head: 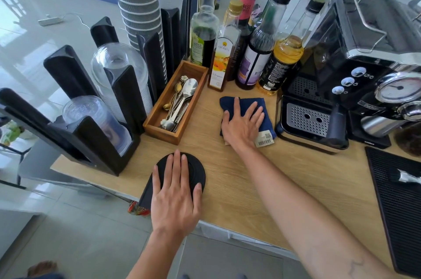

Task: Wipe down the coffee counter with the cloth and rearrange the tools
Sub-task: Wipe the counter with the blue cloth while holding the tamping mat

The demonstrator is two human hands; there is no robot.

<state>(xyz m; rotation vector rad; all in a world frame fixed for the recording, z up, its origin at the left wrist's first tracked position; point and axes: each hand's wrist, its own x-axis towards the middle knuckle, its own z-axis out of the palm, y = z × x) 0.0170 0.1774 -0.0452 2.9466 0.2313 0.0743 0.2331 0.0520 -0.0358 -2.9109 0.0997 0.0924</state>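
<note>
A dark blue cloth (264, 119) with a white tag lies flat on the wooden counter (239, 176), just left of the espresso machine. My right hand (241, 126) presses on it, palm down with fingers spread. A black rubber tamping mat (196, 171) hangs over the counter's front edge. On top of that mat rests my left hand (175, 194), flat, with its fingers apart. Neither hand closes around anything.
A wooden tray of spoons (175, 101) stands left of the cloth. Several syrup bottles (255, 39) line the back. A black espresso machine (353, 73) fills the right, with a ribbed black mat (398, 205) in front. Black cup and lid holders (91, 108) stand at the left.
</note>
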